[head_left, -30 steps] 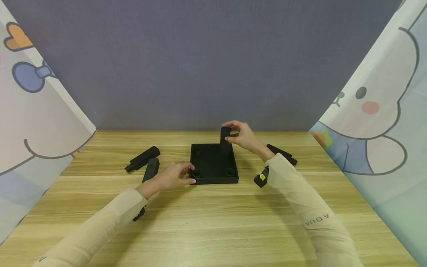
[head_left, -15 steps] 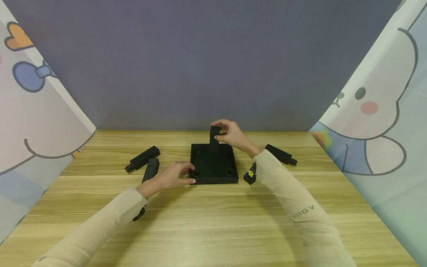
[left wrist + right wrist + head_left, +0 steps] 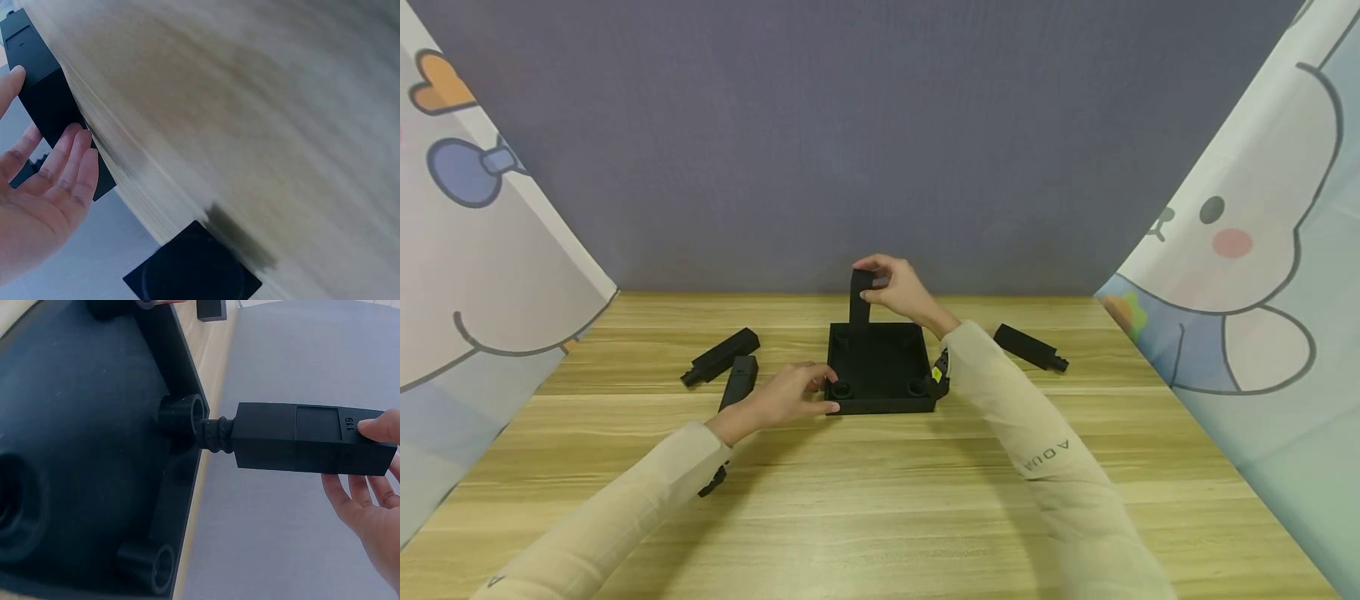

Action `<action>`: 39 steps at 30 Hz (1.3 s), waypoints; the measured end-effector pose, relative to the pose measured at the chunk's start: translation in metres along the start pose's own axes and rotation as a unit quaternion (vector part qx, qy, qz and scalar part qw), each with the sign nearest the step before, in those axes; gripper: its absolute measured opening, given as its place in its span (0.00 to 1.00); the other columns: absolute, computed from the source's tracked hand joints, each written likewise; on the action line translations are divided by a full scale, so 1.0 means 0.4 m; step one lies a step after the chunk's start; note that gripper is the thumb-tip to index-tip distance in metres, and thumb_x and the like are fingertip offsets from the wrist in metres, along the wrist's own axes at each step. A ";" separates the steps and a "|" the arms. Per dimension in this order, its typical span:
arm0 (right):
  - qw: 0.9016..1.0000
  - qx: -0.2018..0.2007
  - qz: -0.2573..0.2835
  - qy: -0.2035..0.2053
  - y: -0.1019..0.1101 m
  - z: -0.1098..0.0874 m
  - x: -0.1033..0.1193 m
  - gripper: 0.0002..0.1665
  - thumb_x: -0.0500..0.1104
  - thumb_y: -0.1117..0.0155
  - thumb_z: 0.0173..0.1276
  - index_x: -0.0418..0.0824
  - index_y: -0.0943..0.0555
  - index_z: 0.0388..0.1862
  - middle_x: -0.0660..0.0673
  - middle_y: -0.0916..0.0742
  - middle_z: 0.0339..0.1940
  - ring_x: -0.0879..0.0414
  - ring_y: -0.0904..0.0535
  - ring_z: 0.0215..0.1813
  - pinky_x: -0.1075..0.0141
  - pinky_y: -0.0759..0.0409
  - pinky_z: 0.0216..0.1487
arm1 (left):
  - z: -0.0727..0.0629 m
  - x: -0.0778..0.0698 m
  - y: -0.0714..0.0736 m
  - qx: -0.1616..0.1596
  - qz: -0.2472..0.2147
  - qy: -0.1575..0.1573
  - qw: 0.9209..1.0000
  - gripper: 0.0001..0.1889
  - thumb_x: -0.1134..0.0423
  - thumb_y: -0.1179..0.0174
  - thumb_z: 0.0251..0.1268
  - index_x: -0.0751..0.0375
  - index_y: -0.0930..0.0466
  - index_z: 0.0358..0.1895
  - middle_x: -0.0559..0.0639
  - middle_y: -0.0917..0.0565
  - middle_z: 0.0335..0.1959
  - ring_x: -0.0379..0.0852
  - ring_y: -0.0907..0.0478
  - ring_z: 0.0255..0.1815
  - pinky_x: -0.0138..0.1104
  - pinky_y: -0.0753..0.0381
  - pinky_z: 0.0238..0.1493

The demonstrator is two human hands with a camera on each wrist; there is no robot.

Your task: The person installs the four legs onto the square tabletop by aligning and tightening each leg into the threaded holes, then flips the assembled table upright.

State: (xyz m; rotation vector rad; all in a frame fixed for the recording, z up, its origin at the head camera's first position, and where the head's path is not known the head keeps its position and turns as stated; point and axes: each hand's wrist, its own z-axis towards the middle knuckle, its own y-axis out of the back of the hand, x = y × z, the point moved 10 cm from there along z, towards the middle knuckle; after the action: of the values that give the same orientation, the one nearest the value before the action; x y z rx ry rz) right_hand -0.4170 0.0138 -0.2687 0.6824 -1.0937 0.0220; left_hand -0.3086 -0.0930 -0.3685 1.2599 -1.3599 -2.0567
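A black square table top (image 3: 883,367) lies upside down, with round sockets at its corners. At its near left corner, my left hand (image 3: 786,396) holds the edge, thumb on one wall and fingertips on the other, seen also in the left wrist view. My right hand (image 3: 901,292) grips the upper end of a black square table leg (image 3: 860,304), upright over the far left corner. In the right wrist view, the leg's threaded tip (image 3: 215,434) is at the mouth of a socket (image 3: 178,415); whether it is inside I cannot tell.
Two more black legs (image 3: 721,357) (image 3: 740,379) lie to the left, the nearer partly behind my left hand. Another leg (image 3: 1032,348) lies to the right. A grey partition (image 3: 865,150) stands behind the wooden table (image 3: 865,500).
My right hand has carried the leg leftward, from the far right corner of the table top to the far left one. My left hand has stayed in place.
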 end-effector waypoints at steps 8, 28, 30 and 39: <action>1.000 -0.009 0.013 -0.004 -0.015 0.025 -0.004 0.24 0.30 0.37 0.58 0.38 0.26 0.55 0.40 0.23 0.55 0.47 0.24 0.52 0.60 0.21 0.45 | 0.003 0.000 0.000 -0.001 0.000 0.005 1.000 0.20 0.50 0.36 0.54 0.57 0.24 0.48 0.52 0.20 0.46 0.47 0.21 0.42 0.40 0.21 0.43; 1.000 -0.008 0.019 -0.008 -0.046 0.035 -0.029 0.24 0.28 0.37 0.57 0.37 0.25 0.55 0.40 0.22 0.53 0.47 0.24 0.51 0.58 0.21 0.46 | 0.007 -0.004 -0.004 0.008 -0.005 0.009 1.000 0.21 0.50 0.36 0.55 0.57 0.24 0.48 0.53 0.20 0.45 0.47 0.21 0.42 0.40 0.21 0.43; 1.000 -0.006 0.017 -0.008 -0.049 0.035 -0.028 0.24 0.28 0.37 0.57 0.37 0.25 0.55 0.40 0.22 0.53 0.47 0.24 0.51 0.58 0.21 0.46 | 0.007 -0.002 -0.004 0.008 -0.005 0.010 1.000 0.21 0.50 0.36 0.55 0.57 0.24 0.48 0.52 0.20 0.45 0.47 0.21 0.42 0.40 0.21 0.42; 1.000 -0.005 0.010 -0.006 -0.058 0.033 -0.028 0.24 0.28 0.38 0.57 0.39 0.24 0.53 0.40 0.21 0.52 0.47 0.24 0.51 0.59 0.21 0.46 | 0.009 0.000 -0.004 0.005 -0.004 0.009 1.000 0.21 0.50 0.36 0.54 0.57 0.24 0.48 0.52 0.20 0.44 0.47 0.21 0.42 0.39 0.21 0.43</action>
State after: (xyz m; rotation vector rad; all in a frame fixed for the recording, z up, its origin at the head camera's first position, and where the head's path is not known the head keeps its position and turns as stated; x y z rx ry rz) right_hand -0.4251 -0.0080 -0.2860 0.6634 -1.1111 0.0292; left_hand -0.3113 -0.0901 -0.3695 1.2869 -1.3622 -2.0416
